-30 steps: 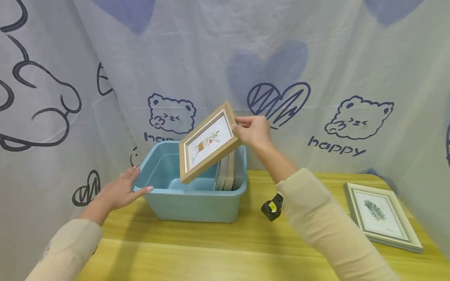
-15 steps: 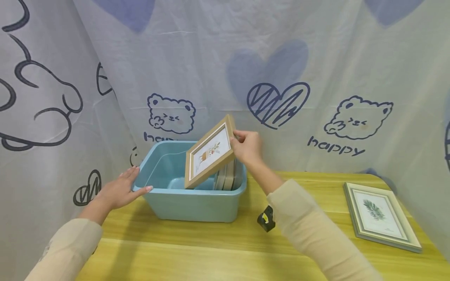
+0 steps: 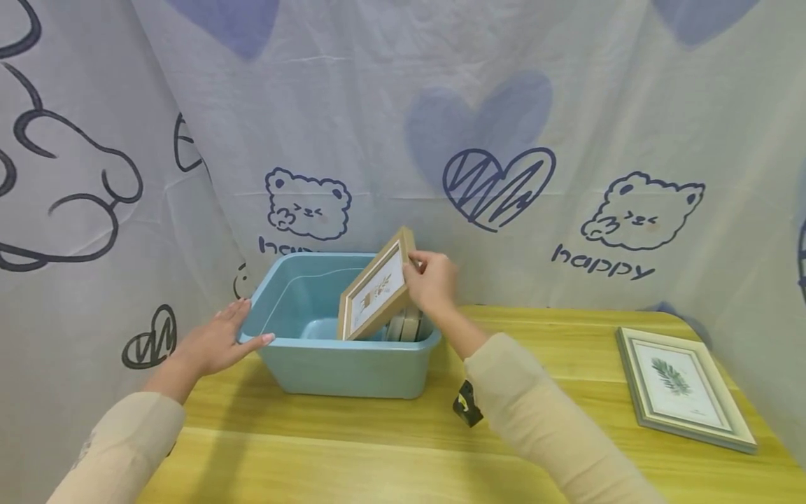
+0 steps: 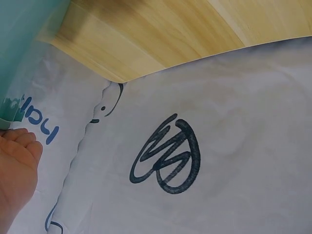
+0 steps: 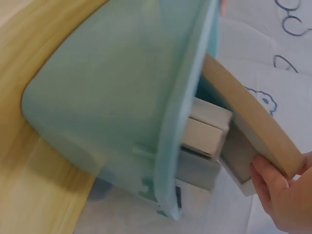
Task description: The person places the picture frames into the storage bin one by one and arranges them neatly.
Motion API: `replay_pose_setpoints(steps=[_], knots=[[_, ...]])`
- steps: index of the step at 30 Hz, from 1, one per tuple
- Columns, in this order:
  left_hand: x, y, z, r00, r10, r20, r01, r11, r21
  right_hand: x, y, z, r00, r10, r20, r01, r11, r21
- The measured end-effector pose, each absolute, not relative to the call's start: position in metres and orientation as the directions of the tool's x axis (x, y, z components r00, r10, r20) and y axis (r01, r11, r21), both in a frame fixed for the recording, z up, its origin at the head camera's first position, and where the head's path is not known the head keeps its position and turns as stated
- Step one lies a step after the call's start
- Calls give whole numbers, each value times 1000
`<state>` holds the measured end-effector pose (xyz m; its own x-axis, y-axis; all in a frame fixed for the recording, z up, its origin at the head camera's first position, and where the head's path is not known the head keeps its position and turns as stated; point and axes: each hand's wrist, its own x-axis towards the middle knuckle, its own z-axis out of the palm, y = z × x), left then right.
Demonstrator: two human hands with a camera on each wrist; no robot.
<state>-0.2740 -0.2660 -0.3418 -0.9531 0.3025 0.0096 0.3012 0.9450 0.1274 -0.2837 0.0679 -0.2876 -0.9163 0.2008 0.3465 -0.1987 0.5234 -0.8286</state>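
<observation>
My right hand (image 3: pixel 433 281) pinches the upper right edge of a tan picture frame (image 3: pixel 378 290) with a plant picture. The frame is tilted, its lower end down inside a light blue plastic tub (image 3: pixel 343 367). In the right wrist view the fingers of that hand (image 5: pixel 280 195) grip the frame's end, with its back (image 5: pixel 239 151) turned to the other frames. Several picture frames (image 3: pixel 404 327) stand on edge at the tub's right end. My left hand (image 3: pixel 214 339) rests on the tub's left rim with straight fingers, the thumb along the front edge.
A pale picture frame (image 3: pixel 683 385) with a green leaf print lies face up at the table's right. The wooden table (image 3: pixel 352 455) carries the tub near its back edge. A printed curtain (image 3: pixel 390 126) hangs close behind and at both sides.
My right hand has moved down and slightly left, lowering the tan picture frame into the tub and bringing it closer to the standing frames. The left hand has stayed on the rim.
</observation>
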Motion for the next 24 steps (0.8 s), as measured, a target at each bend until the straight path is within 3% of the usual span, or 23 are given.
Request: replay_pose_setpoints(steps=[6, 17, 24], knots=[[-274, -267, -344, -955, 296, 8, 295, 947, 130, -282, 58, -299, -881, 162, 443, -299, 536, -790], [-273, -267, -345, -955, 297, 21, 297, 945, 139, -278, 52, -303, -949, 71, 307, -228, 518, -824], [-272, -266, -346, -957, 290, 22, 290, 946, 147, -277, 48, -305, -966, 42, 254, -179, 601, -779]])
